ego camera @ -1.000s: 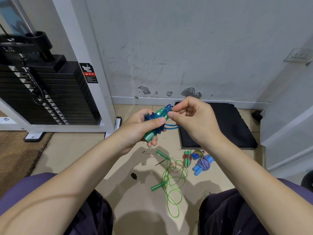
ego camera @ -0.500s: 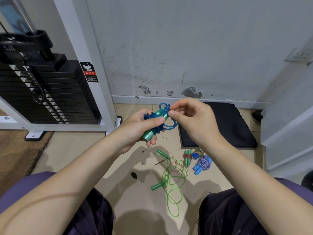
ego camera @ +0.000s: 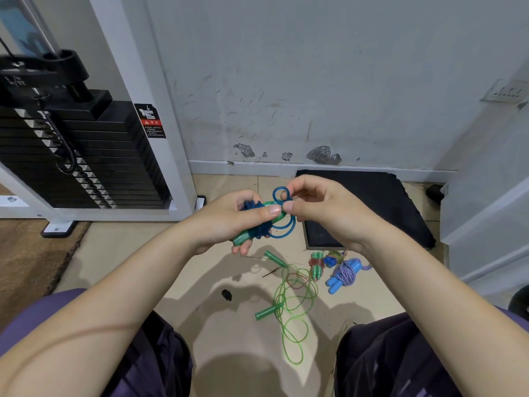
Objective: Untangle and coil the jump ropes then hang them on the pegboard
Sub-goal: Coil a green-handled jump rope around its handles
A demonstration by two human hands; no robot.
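Winding the blue rope onto its green handles

The blue jump rope (ego camera: 264, 222) sits bundled in your left hand (ego camera: 229, 222), which grips its handles above the floor (ego camera: 128, 253); your right hand (ego camera: 323, 210) pinches the cord, which has gone from a taut strand to small free loops within the last second. That suggests the coil is nearly finished. The green rope (ego camera: 292, 305) below remains loose, two bundles (ego camera: 335, 267) beside it.

Open tan floor (ego camera: 120, 253) lower left of centre, btwn knees. Centre-right floor cluttered: loose green rope (ego camera: 292, 305), wound rope bundles (ego camera: 337, 267). Black mat (ego camera: 372, 207) beyond. Weight stack (ego camera: 71, 156) blocks upper left; wall (ego camera: 286, 81) closes the top.
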